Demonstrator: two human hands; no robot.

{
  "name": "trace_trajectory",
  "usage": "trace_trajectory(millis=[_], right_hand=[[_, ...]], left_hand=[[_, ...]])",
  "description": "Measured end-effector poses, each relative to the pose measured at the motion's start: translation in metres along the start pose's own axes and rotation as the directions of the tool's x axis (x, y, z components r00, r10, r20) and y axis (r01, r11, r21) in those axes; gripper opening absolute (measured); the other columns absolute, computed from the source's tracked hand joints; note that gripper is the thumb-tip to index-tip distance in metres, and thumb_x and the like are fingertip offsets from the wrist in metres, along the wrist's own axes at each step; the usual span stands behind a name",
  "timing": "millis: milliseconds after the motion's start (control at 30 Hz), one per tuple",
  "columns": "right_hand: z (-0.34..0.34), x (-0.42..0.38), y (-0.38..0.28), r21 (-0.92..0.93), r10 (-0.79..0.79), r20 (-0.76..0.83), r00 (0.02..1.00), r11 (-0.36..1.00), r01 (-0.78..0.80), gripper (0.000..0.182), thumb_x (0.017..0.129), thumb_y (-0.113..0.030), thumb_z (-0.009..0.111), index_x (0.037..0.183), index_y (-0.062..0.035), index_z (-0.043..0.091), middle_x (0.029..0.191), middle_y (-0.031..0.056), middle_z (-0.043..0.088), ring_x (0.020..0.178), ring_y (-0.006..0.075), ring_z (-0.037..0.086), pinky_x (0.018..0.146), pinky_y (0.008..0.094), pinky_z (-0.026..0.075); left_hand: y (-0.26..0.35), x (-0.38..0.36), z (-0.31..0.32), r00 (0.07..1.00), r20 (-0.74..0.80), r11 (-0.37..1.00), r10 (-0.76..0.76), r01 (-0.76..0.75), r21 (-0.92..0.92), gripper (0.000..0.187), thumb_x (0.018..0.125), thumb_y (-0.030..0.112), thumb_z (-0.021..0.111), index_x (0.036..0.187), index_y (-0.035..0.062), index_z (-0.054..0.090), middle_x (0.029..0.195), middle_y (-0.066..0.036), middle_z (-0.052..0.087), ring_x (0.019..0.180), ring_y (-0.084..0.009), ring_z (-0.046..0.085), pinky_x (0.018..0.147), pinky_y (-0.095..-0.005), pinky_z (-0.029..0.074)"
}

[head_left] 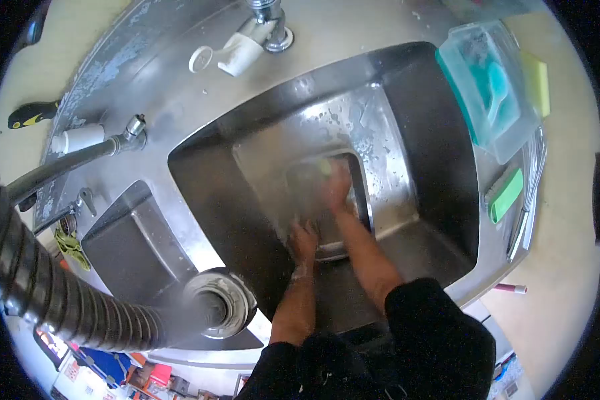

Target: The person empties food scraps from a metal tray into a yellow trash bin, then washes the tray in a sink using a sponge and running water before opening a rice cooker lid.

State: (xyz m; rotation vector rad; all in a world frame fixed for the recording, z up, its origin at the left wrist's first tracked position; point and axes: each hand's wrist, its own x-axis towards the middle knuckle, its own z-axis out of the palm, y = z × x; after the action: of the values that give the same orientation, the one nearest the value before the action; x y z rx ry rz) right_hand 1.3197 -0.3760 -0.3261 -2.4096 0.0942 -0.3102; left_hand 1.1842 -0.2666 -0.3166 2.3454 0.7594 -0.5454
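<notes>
A wide steel sink [440, 167] holds a steel tray [380, 173] tilted in its basin. The left hand [305, 241] grips the tray's near edge, fingers curled over it. The right hand [337, 190], blurred, presses a green sponge [325, 165] flat against the tray's dark centre.

Commercial kitchen wash area, steel sink [200, 167], spray hose [53, 293]
</notes>
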Motion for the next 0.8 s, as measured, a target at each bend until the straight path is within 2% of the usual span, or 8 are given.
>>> trace_trajectory(millis=[67, 300, 333, 433, 467, 600, 767, 800], right_hand=[[0.004, 0.002, -0.001, 0.093, 0.26, -0.193, 0.946, 0.965, -0.246, 0.04, 0.065, -0.009, 0.062, 0.104, -0.0064, 0.056, 0.084, 0.0168, 0.06, 0.075, 0.0356, 0.059, 0.071, 0.0471, 0.047], [0.015, -0.013, 0.031, 0.149, -0.065, 0.292, 0.954, 0.989, 0.022, 0.037, 0.072, -0.019, 0.059, 0.106, -0.0049, 0.057, 0.088, 0.0166, 0.061, 0.077, 0.0355, 0.059, 0.075, 0.0456, 0.047], [0.019, -0.018, 0.035, 0.083, 0.109, 0.087, 0.99, 0.99, -0.117, 0.033, 0.071, -0.015, 0.057, 0.102, -0.0038, 0.061, 0.097, 0.0134, 0.063, 0.085, 0.0287, 0.061, 0.077, 0.0387, 0.048], [0.036, -0.029, 0.027, 0.282, -0.105, 0.136, 0.985, 0.957, 0.064, 0.046, 0.077, -0.025, 0.054, 0.12, -0.0098, 0.052, 0.097, 0.0172, 0.059, 0.092, 0.0355, 0.056, 0.083, 0.047, 0.044], [0.024, -0.03, 0.026, -0.115, -0.229, 0.55, 0.803, 0.932, 0.344, 0.05, 0.077, -0.028, 0.055, 0.125, -0.0149, 0.048, 0.105, 0.018, 0.056, 0.1, 0.0379, 0.053, 0.087, 0.0498, 0.041], [0.028, -0.054, 0.026, -0.15, -0.063, 0.593, 0.802, 0.971, 0.187, 0.05, 0.079, -0.022, 0.052, 0.128, -0.0184, 0.045, 0.111, 0.0178, 0.054, 0.104, 0.0378, 0.051, 0.09, 0.0525, 0.039], [-0.074, -0.02, -0.005, -0.216, 0.172, 0.971, 0.167, 0.931, 0.295, 0.042, 0.082, -0.012, 0.047, 0.123, -0.0182, 0.048, 0.109, 0.0165, 0.055, 0.108, 0.0336, 0.05, 0.089, 0.0474, 0.041], [-0.062, -0.017, -0.002, -0.303, 0.215, 0.877, 0.43, 0.941, 0.148, 0.041, 0.081, -0.013, 0.047, 0.123, -0.0176, 0.049, 0.11, 0.0168, 0.055, 0.106, 0.033, 0.051, 0.087, 0.0455, 0.043]], left_hand=[[-0.009, -0.007, 0.008, 1.0, 0.003, 1.0, 0.009, -0.009, 0.003, 0.037, 0.087, 0.027, 0.051, 0.109, -0.0033, 0.05, 0.095, -0.025, 0.06, 0.087, -0.0426, 0.058, 0.077, -0.0467, 0.045], [0.034, -0.004, -0.024, 0.994, 0.101, 0.999, -0.032, 0.03, 0.014, 0.033, 0.088, 0.019, 0.049, 0.112, -0.0031, 0.048, 0.096, -0.025, 0.059, 0.089, -0.0426, 0.057, 0.078, -0.0481, 0.044], [0.026, 0.002, -0.018, 0.994, 0.103, 1.0, -0.021, 0.019, 0.022, 0.033, 0.088, 0.019, 0.049, 0.113, -0.003, 0.047, 0.099, -0.026, 0.058, 0.092, -0.0423, 0.056, 0.079, -0.0484, 0.043], [0.006, -0.008, 0.009, 0.997, -0.053, 0.99, 0.064, -0.07, -0.124, 0.035, 0.087, 0.02, 0.05, 0.114, -0.0026, 0.046, 0.11, -0.027, 0.053, 0.103, -0.0408, 0.051, 0.084, -0.0478, 0.04], [-0.004, -0.012, 0.017, 0.998, 0.001, 0.996, 0.063, -0.063, -0.07, 0.039, 0.086, 0.019, 0.05, 0.116, -0.0048, 0.042, 0.109, -0.028, 0.053, 0.101, -0.0424, 0.051, 0.084, -0.0477, 0.041], [-0.029, 0.003, 0.028, 0.983, 0.033, 0.983, 0.178, -0.177, -0.04, 0.057, 0.081, 0.016, 0.054, 0.126, -0.0091, 0.029, 0.114, -0.032, 0.047, 0.103, -0.0451, 0.049, 0.086, -0.048, 0.04], [-0.004, 0.005, -0.014, 0.927, 0.373, 0.998, -0.051, 0.032, 0.058, 0.071, 0.075, 0.017, 0.057, 0.132, -0.0072, 0.024, 0.124, -0.031, 0.042, 0.11, -0.0434, 0.046, 0.092, -0.0471, 0.038], [-0.014, 0.009, -0.003, 0.932, 0.362, 0.998, -0.027, 0.008, 0.055, 0.071, 0.075, 0.018, 0.057, 0.133, -0.0066, 0.024, 0.124, -0.03, 0.042, 0.11, -0.0431, 0.046, 0.092, -0.0467, 0.038]])
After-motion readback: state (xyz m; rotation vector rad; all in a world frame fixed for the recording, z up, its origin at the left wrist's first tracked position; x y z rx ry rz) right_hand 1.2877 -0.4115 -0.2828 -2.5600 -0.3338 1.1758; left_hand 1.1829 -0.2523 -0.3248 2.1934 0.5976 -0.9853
